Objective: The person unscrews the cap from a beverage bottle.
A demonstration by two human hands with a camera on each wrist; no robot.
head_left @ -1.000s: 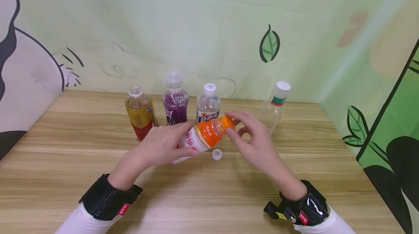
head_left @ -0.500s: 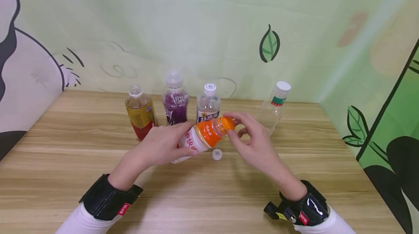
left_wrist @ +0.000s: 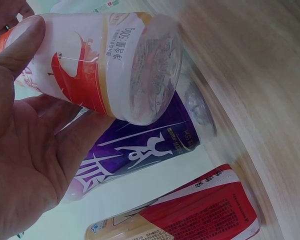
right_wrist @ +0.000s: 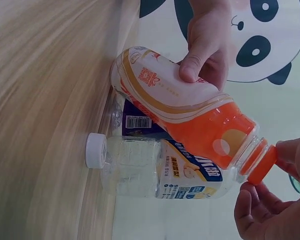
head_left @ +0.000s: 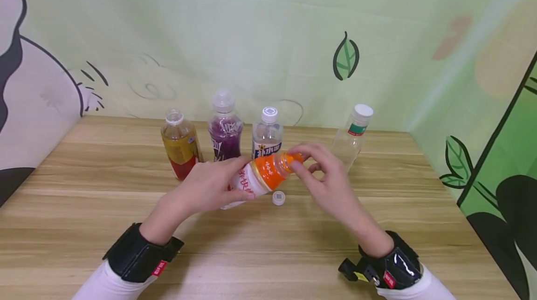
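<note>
A white-and-orange drink bottle (head_left: 268, 172) is held tilted in my left hand (head_left: 208, 183), its neck pointing to the right. In the left wrist view the thumb lies over the label of this bottle (left_wrist: 70, 60) and its clear base faces the camera. My right hand (head_left: 325, 176) pinches the orange cap (right_wrist: 262, 166) at the bottle's mouth between thumb and fingers. The head view shows the cap largely covered by the fingers. Just below the bottle, a small white cap (head_left: 278, 198) lies on the wooden table (head_left: 260, 253).
Behind the hands stand a capless bottle with a gold-and-red label (head_left: 179, 144), a purple-label bottle (head_left: 225, 132) and a clear bottle with a white cap (head_left: 267, 134). A clear, white-capped bottle with a green band (head_left: 351, 137) leans at right. A printed cloth (head_left: 251, 48) hangs behind.
My right fingers have shifted around the orange cap, covering more of it. My left hand and the bottle stay nearly in place.
</note>
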